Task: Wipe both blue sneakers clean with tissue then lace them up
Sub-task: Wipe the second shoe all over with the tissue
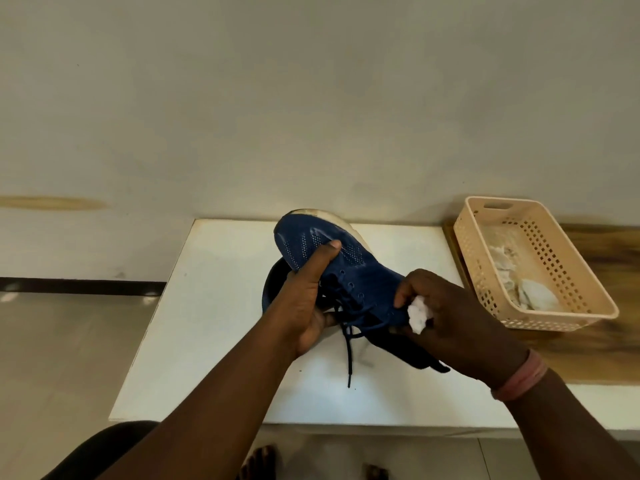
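The left hand (pixel 304 299) grips a blue sneaker (pixel 332 265) from beneath, thumb pressed on its mesh toe, holding it tilted above the middle of the white surface (pixel 214 341) with the toe pointing far and left and a dark lace (pixel 348 355) dangling. The right hand (pixel 450 320) pinches a crumpled white tissue (pixel 417 315) against the sneaker's heel side. A second dark blue sneaker (pixel 273 289) lies on the surface under the held one, and a beige perforated basket (pixel 568 271) holding used tissues sits far right.
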